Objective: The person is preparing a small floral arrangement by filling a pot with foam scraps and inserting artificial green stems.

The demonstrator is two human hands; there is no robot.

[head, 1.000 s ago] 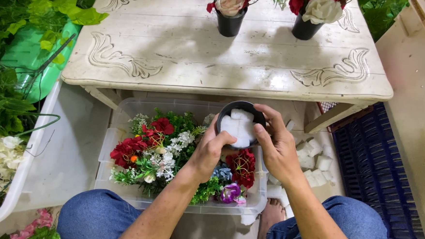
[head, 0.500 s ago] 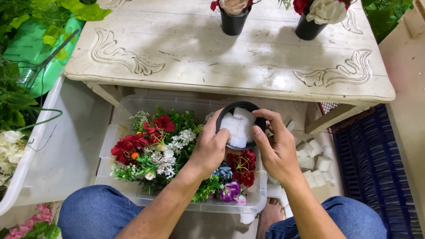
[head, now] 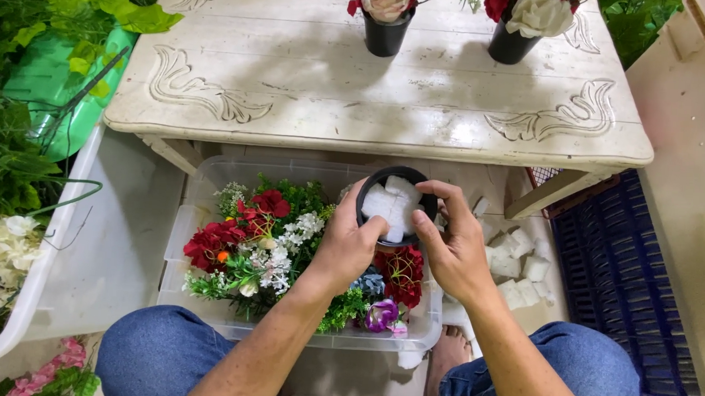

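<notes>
Both hands meet just right of the frame's centre around a small black plastic pot [head: 395,202] packed with white foam blocks [head: 390,208]. The left hand [head: 348,244] wraps the pot's left wall from below and beside, fingers curled shut against the plastic with the thumb lying along the near rim. The right hand [head: 450,242] closes on the opposite side: its thumb presses down onto the foam near the pot's lower right edge, while the fingers arch over the far rim. So the pot sits between the two palms, held level in the air with its mouth facing up toward the camera; its upright axis runs away from the viewer. The foam lies directly under the right thumb, so that hand is the one bearing on the filling, while the left mainly steadies the wall.

Beneath the pot stands a clear plastic bin [head: 207,214] on the floor, filled with artificial flowers [head: 242,240] in red, white and purple among green sprigs. Loose white foam cubes [head: 517,271] lie on the floor right of the bin, close to the right wrist. Across the upper frame stretches a whitewashed carved wooden table [head: 374,87] carrying two black pots of roses [head: 386,15] at its far edge. A dark blue crate [head: 630,277] sits at right, and leafy greenery [head: 22,60] fills the left side.
</notes>
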